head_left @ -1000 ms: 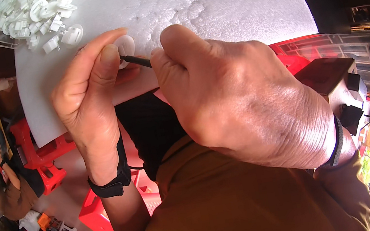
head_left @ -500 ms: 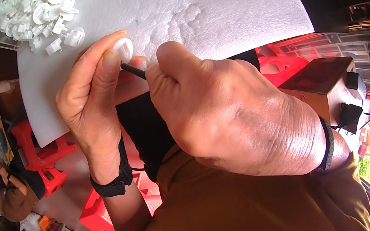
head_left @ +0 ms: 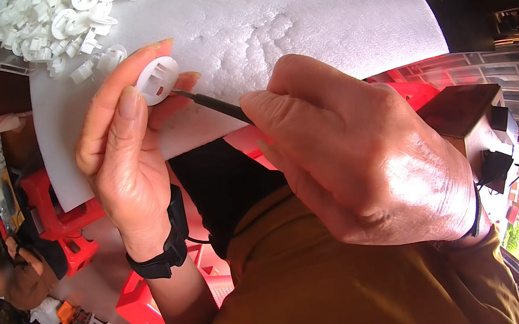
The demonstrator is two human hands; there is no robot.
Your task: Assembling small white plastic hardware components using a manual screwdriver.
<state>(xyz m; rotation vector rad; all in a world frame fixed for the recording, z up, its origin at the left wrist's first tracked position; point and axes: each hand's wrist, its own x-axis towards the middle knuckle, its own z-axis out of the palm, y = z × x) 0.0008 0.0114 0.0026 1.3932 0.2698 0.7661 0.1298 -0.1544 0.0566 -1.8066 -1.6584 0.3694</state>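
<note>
While the left hand [head_left: 127, 162] pinches a round white plastic cap [head_left: 158, 80] at its fingertips, steadying it over the white foam sheet [head_left: 317, 10], the right hand [head_left: 366, 152] grips a thin dark tool [head_left: 213, 104], tip touching the cap's near edge.

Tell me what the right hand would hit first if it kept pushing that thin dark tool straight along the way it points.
The right hand aims its thin dark tool up and left. The tip already sits at the round white plastic part pinched in the left hand, so that part comes first, then probably the left fingers behind it.
</note>
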